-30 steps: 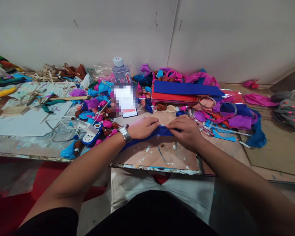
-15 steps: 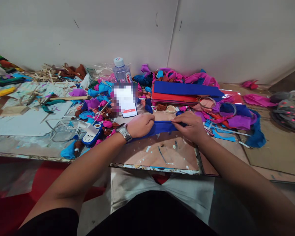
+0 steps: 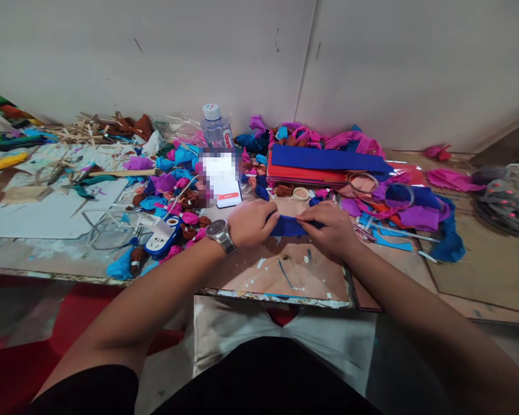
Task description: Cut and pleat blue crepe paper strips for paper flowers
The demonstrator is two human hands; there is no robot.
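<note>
Tabletop (image 3: 237, 276): 2 hands' closed fingers (image 3: 301, 219) pinch blue strip (image 3: 289, 227).

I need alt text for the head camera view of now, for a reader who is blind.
Two bare hands, left and right, hold a strip of dark blue material between them over a cluttered worktable. Behind it are a phone, a bottle and many colorful crumpled pieces.

The silver metal-link wristwatch (image 3: 220, 235) has a shiny finish; the deep-blue folded strip (image 3: 328, 158) looks matt and smooth, like paper. The clear plastic bottle with a white cap (image 3: 217, 129) looks glossy and smooth.
</note>
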